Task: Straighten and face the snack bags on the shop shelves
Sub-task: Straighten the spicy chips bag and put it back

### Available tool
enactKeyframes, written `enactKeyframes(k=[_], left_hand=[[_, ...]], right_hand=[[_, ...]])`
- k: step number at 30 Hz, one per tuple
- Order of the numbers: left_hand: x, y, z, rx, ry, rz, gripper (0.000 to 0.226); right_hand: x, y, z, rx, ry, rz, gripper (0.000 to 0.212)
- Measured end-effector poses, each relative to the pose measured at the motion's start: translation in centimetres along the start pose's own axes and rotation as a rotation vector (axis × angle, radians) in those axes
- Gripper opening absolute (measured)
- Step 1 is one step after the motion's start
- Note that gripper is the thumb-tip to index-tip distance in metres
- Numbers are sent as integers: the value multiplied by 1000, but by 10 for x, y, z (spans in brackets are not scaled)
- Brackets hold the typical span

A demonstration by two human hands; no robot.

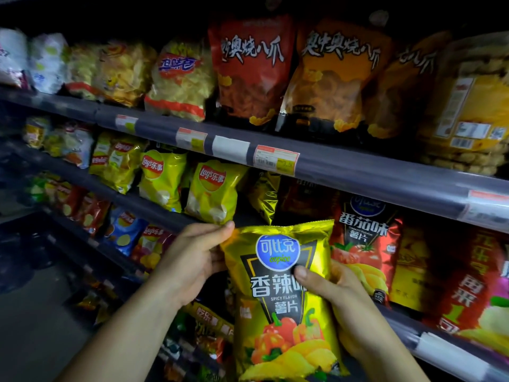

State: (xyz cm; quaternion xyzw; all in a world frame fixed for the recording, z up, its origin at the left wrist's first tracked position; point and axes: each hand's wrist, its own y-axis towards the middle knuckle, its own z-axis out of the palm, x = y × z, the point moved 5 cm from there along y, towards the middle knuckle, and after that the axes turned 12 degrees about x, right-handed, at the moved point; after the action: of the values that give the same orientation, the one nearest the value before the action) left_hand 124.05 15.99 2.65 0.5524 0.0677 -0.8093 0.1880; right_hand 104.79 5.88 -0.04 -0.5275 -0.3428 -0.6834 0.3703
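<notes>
The gold spicy-flavour chip bag (281, 293) is held upright, face out, just in front of the middle shelf (358, 172), beside the red tomato bag (366, 244). It looks light, puffy and slick, its chips easily crushed. The left hand (192, 257) pinches its top corner and the right hand (330, 293) clasps its side, so gripping at the edges seems wisest.

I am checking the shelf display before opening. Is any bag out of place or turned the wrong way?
Yes. On the top shelf, the far-right yellow bag shows its back, with barcode and label panels, while its neighbours face front. The gold Copico bag is off the shelf, held in both hands, front facing out.
</notes>
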Motion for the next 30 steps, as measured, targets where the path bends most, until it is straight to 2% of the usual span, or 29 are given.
enactKeyframes(k=[3, 6, 8, 10, 12, 14, 18, 20, 26, 29, 30], left_hand=[[-4, 12, -12, 46, 0, -7, 39], [-7, 25, -28, 3, -22, 27, 30], [-4, 32, -37, -19, 114, 33, 33], [4, 36, -33, 95, 315, -13, 45], [14, 41, -22, 215, 476, -45, 61], [15, 57, -22, 184, 593, 3, 61], [6, 93, -34, 77, 679, 84, 68], [7, 109, -35, 75, 678, 106, 60], [30, 140, -25, 164, 667, 132, 48], [40, 140, -25, 189, 711, 107, 35], [41, 139, -26, 190, 725, 105, 38]], right_hand=[[-2, 11, 5, -37, -4, 10, 41], [3, 21, 8, -111, -29, 8, 39], [9, 28, 4, -226, -64, -14, 35], [19, 41, 2, -339, -163, -48, 34], [30, 56, 3, -420, -274, -88, 44], [36, 69, 2, -497, -340, -107, 50], [39, 76, 0, -642, -478, -96, 41], [35, 75, 1, -657, -522, -89, 33], [33, 77, 4, -660, -691, 0, 52], [28, 80, 6, -641, -745, 62, 56], [26, 81, 7, -644, -769, 83, 56]])
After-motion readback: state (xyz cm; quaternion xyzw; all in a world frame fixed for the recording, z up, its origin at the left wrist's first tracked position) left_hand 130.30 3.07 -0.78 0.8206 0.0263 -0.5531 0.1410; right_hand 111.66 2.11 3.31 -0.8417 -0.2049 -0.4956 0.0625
